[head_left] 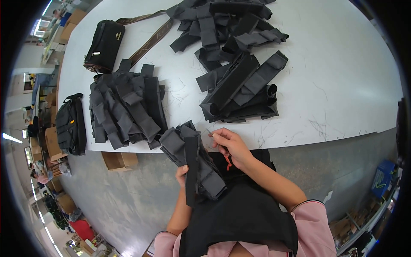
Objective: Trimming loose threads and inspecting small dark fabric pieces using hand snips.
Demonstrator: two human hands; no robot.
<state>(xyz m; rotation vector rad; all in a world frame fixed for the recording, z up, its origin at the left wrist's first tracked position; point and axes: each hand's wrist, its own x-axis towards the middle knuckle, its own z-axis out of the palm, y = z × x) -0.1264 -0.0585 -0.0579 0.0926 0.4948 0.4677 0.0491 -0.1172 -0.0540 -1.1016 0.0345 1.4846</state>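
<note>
Just below frame centre, your left hand [182,174] clasps the dark-grey folded fabric-strip bundle [174,145], slanting upper left to lower right; just right of it, your right hand [232,147] pinches a thin silvery tool [209,132].

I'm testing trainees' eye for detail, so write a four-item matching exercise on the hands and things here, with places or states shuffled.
1. Left hand
2. Right hand
3. Black bag
4. Cardboard box

A. Below the near edge of the table
B. Holding a small metal-tipped tool
C. Holding a bundle of dark fabric strips
D. On the table, toward its far left

Pairs: 1-C; 2-B; 3-D; 4-A
</note>
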